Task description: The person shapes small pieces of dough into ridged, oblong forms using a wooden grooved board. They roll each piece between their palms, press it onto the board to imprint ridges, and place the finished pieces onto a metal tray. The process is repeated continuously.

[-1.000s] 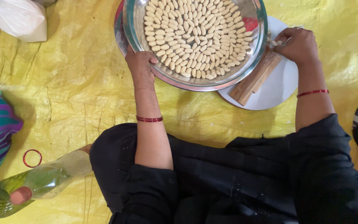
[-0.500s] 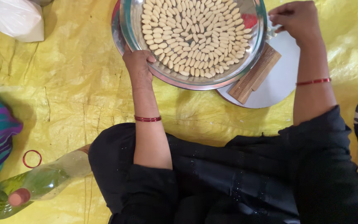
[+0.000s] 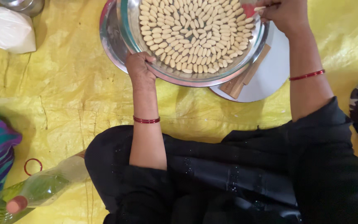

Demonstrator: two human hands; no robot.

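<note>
Right hand (image 3: 284, 14) — fingertips cut off — over bowl (image 3: 129, 29).

A wrinkled yellow sheet (image 3: 75, 95) is covering the floor and carrying everything. A steel tray (image 3: 109, 37) is sitting on it at the top, with a round white board (image 3: 270, 79) lying just beside it to the right. A white bag (image 3: 7, 29) is resting at the upper left. A clear plastic bottle (image 3: 38, 191) is lying on its side at the lower left, near a small red ring (image 3: 33, 166). The person in black is sitting on the sheet too.
</note>
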